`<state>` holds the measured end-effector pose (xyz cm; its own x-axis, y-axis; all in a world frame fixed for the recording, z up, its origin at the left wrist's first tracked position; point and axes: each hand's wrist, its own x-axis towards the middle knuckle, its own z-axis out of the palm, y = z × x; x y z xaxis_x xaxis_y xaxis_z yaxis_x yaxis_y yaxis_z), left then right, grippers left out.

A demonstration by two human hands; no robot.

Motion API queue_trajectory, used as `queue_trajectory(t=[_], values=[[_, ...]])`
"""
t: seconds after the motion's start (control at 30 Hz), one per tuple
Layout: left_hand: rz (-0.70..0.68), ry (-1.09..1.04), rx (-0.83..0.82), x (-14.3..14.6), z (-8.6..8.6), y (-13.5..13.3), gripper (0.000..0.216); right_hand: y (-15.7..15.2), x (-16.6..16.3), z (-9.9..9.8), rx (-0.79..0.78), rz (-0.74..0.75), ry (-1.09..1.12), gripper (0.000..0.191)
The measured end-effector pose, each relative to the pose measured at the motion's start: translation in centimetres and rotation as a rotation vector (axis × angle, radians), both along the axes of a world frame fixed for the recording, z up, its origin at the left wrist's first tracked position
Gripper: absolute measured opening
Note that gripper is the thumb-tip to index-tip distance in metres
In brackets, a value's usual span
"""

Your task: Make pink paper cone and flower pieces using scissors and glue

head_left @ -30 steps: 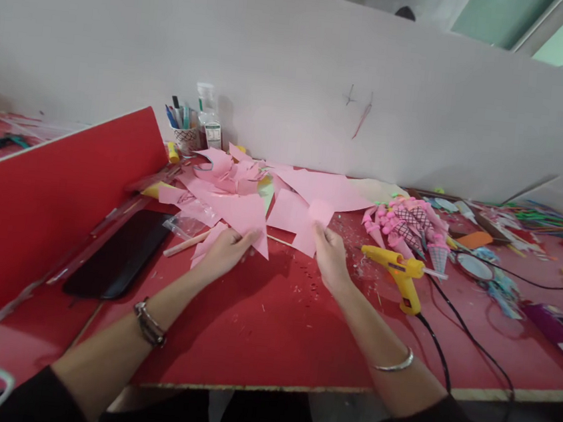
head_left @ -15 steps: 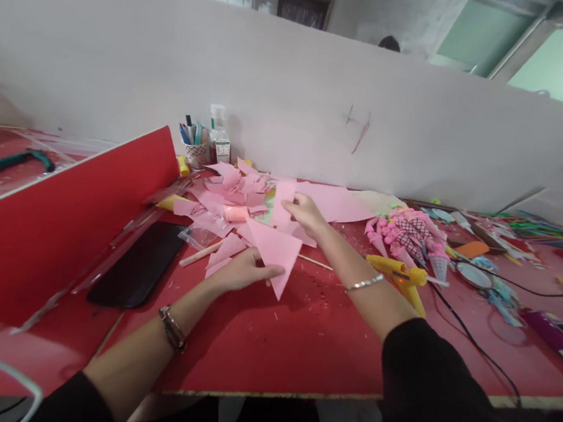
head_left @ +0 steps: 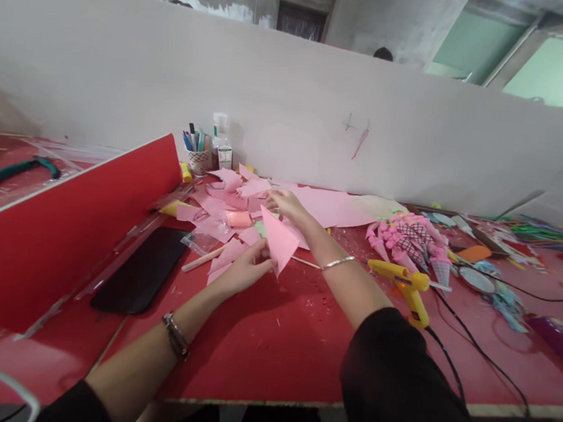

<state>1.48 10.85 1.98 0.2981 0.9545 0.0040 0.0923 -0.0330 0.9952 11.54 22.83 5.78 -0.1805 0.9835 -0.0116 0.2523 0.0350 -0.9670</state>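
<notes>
My left hand (head_left: 245,267) pinches a pink paper triangle (head_left: 278,241) and holds it tilted just above the red table (head_left: 299,334). My right hand (head_left: 285,205) reaches over it into the heap of pink paper scraps (head_left: 232,206); its fingers are curled on the papers, and what they hold is hidden. A pale orange roll (head_left: 238,218) lies in the heap close to both hands. A thin wooden stick (head_left: 201,258) rests under the scraps left of my left hand.
A red board (head_left: 63,228) leans at the left beside a black tray (head_left: 141,277). A cup of pens (head_left: 197,152) and a bottle (head_left: 223,144) stand by the white partition. A yellow glue gun (head_left: 404,284) with a black cord and pink paper cones (head_left: 410,234) lie to the right.
My right hand left the pink sheet in front and stretched forward and left into the scrap heap. My left hand lifted the pink triangle off the pile and tilted it up.
</notes>
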Motion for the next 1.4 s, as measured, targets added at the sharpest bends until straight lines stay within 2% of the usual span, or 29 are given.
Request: queue_trajectory(t=[0.1, 0.17, 0.27, 0.37, 0.43, 0.6, 0.67, 0.8, 1.0, 1.13, 1.3, 1.4], values=[[0.026, -0.076, -0.010, 0.1, -0.3, 0.2, 0.013, -2.9, 2.2, 0.9, 0.007, 0.147, 0.001, 0.018], [0.023, -0.099, -0.019, 0.1, -0.2, 0.1, 0.012, -4.9, 3.5, 1.3, 0.060, 0.345, -0.020, 0.024], [-0.033, 0.001, -0.016, -0.1, 0.3, -0.3, 0.012, -7.5, 4.8, 1.1, 0.171, 0.515, -0.141, 0.034], [-0.076, 0.160, 0.049, -0.2, 0.5, -0.7, 0.015, -9.4, 5.5, 0.7, 0.220, 0.490, -0.300, 0.045], [-0.079, 0.174, 0.127, -0.1, 0.1, -0.7, 0.016, -10.2, 5.6, 0.5, 0.240, 0.462, -0.343, 0.051], [-0.118, 0.195, 0.246, 0.2, -1.2, -0.6, 0.046, -11.5, 5.3, 0.2, 0.395, 0.360, -0.333, 0.070], [-0.111, 0.253, 0.220, 0.3, -1.2, -0.7, 0.047, -11.7, 5.3, 0.1, 0.421, 0.321, -0.338, 0.066], [-0.089, 0.312, 0.155, 0.3, -0.7, -1.0, 0.037, -11.7, 5.6, -0.2, 0.407, 0.353, -0.311, 0.051], [-0.152, 0.214, 0.144, 0.4, -1.0, -0.8, 0.037, -11.5, 6.4, -0.7, 0.385, 0.363, -0.287, 0.053], [-0.145, 0.168, 0.114, 0.4, -1.3, -0.8, 0.040, -11.4, 6.8, -0.8, 0.400, 0.376, -0.267, 0.052], [-0.139, 0.102, 0.072, 0.6, -0.6, -1.0, 0.033, -11.3, 7.2, -1.0, 0.402, 0.373, -0.227, 0.049], [-0.106, 0.124, 0.060, 0.7, 0.0, -1.3, 0.030, -11.3, 7.8, -1.1, 0.471, 0.338, -0.275, 0.043]])
